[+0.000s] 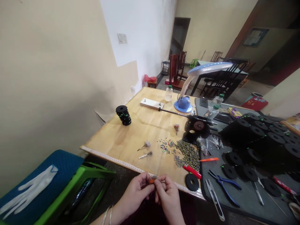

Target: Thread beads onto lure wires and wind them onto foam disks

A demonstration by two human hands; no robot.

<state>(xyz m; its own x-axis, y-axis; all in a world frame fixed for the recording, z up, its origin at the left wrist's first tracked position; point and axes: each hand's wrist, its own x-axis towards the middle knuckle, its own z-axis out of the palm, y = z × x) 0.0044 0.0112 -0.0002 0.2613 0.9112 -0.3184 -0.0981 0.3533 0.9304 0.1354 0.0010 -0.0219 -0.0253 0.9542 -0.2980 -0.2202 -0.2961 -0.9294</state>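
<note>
Orange bit (152,181) is sitting btwn L hand (140,188) & R hand (168,189), both pinching it by the table edge (112,159), neither looking nearer; their grip's hiding its long axis.

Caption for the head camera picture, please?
Left hand and right hand pinch a small orange thing near scattered beads.

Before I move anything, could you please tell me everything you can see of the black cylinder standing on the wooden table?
The black cylinder looks like matte foam, with a round hole in its flat top. Bright green bits dot its side, too small to identify. It stands upright on the wooden table, towards the left edge, and neither the left hand nor the right hand touches it.
</note>
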